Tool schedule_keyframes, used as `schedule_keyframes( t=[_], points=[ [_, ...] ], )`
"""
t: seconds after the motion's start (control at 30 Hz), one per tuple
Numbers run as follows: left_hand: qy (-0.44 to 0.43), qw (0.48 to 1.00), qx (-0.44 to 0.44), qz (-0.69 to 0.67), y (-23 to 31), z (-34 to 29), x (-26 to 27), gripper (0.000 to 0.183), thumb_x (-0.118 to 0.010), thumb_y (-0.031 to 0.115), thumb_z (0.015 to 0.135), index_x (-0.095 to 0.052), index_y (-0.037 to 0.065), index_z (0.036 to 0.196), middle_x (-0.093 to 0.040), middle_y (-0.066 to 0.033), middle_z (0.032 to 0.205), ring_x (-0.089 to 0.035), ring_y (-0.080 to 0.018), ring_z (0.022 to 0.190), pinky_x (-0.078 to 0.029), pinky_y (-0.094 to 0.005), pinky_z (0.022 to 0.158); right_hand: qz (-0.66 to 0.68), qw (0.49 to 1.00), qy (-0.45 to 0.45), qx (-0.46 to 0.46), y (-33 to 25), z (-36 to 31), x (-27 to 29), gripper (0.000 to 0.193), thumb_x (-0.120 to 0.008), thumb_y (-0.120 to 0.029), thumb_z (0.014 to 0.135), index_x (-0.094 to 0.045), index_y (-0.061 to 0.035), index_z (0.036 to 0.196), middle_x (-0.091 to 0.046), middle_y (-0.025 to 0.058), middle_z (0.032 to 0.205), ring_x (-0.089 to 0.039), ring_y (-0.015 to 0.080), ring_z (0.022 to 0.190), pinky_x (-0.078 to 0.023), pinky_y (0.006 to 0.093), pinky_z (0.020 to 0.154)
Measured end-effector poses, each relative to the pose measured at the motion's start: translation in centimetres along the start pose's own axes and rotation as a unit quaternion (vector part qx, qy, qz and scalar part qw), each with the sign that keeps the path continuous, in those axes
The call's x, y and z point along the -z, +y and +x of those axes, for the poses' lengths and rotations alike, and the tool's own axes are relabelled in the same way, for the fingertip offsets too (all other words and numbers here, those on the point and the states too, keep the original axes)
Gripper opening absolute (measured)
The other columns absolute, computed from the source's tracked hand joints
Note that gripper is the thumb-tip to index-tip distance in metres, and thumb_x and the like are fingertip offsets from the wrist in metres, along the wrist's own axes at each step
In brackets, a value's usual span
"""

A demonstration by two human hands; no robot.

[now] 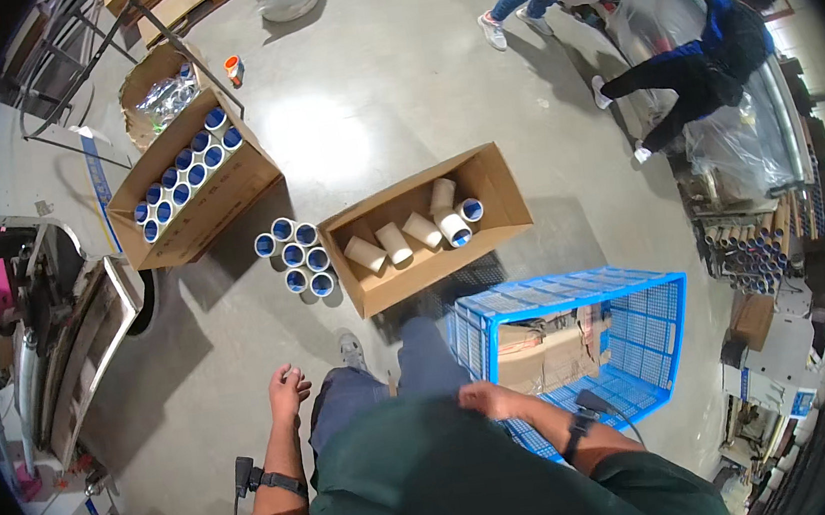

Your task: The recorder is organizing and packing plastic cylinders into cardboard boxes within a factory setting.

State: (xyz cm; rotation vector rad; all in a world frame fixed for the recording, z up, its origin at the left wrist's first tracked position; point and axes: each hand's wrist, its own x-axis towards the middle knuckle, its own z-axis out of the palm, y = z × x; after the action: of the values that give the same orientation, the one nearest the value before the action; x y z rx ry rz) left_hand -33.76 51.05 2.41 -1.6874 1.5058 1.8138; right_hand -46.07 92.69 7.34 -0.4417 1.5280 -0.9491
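Observation:
My left hand [289, 392] hangs over the floor beside my leg, its fingers loosely curled and apart, with nothing seen in it. Against the edge of my dark green shirt is my right hand [489, 400], near the blue plastic crate [499, 307]; its fingers are folded and partly blurred, so any hold is unclear. In front of me an open cardboard box [413, 280] holds several white rolls [393, 243], most lying on their sides. Just left of that box, several more rolls with blue ends [304, 234] stand grouped on the floor.
A second cardboard box [217, 215], filled with upright blue-ended rolls, stands at the far left by a metal frame [162, 24]. An orange tape dispenser [233, 70] lies beyond. Flattened cardboard [547, 355] is inside the crate. Two people work by plastic-wrapped material [653, 11] at far right.

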Motion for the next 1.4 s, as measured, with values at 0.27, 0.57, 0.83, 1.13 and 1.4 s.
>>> schedule_keyframes(
  t=[0.27,0.57,0.83,1.13,1.4],
  points=[
    [-0.051,0.994,-0.086,0.037,7.2,10.1,-4.8,0.051,-0.057,0.023,0.091,-0.041,-0.001,0.134,-0.061,-0.0142,0.103,-0.063,-0.0221,0.086,-0.052,-0.0351,0.076,-0.031,0.991,-0.091,-0.093,-2.4,3.9,3.9,0.016,-0.054,-0.02,0.089,-0.058,-0.0054,0.085,-0.056,0.0105,0.068,-0.058,0.0222,0.065,-0.045,0.0373,0.061],
    [-0.033,0.924,-0.37,0.089,8.2,32.5,-13.2,0.054,-0.066,0.016,0.083,-0.046,0.0,0.13,-0.056,-0.017,0.122,-0.053,-0.0273,0.115,-0.041,-0.037,0.098,-0.37,0.916,0.158,-0.01,7.6,40.9,18.3,0.036,-0.055,-0.023,0.083,-0.058,-0.0046,0.114,-0.064,0.0223,0.104,-0.061,0.039,0.097,-0.048,0.0446,0.084],
    [-0.117,0.817,-0.564,0.032,6.9,40.5,-20.6,0.067,-0.061,0.029,0.08,-0.04,-0.001,0.136,-0.047,-0.0186,0.135,-0.044,-0.0292,0.127,-0.031,-0.0385,0.107,-0.581,0.8,0.064,-0.137,30.2,62.1,25.2,0.034,-0.056,-0.015,0.079,-0.063,-0.0068,0.111,-0.061,0.0173,0.116,-0.053,0.034,0.115,-0.043,0.0465,0.092],
    [-0.179,0.787,-0.59,-0.019,6.4,43.3,-19.6,0.072,-0.055,0.048,0.086,-0.042,-0.005,0.134,-0.05,-0.0196,0.132,-0.045,-0.0272,0.125,-0.031,-0.0377,0.106,-0.632,0.768,0.098,-0.026,33.9,64.2,22.8,0.034,-0.054,-0.013,0.081,-0.061,-0.0055,0.114,-0.066,0.0198,0.105,-0.064,0.0357,0.095,-0.05,0.0445,0.08],
    [-0.199,0.798,-0.569,-0.032,6.1,42.9,-19.9,0.068,-0.05,0.048,0.088,-0.047,-0.007,0.129,-0.054,-0.0174,0.124,-0.049,-0.0233,0.117,-0.033,-0.0346,0.103,-0.455,0.846,0.188,0.205,25.5,68.6,19.4,0.04,-0.057,-0.006,0.078,-0.06,-0.0068,0.117,-0.065,0.0187,0.107,-0.063,0.0356,0.095,-0.051,0.0426,0.075]
  ],
)
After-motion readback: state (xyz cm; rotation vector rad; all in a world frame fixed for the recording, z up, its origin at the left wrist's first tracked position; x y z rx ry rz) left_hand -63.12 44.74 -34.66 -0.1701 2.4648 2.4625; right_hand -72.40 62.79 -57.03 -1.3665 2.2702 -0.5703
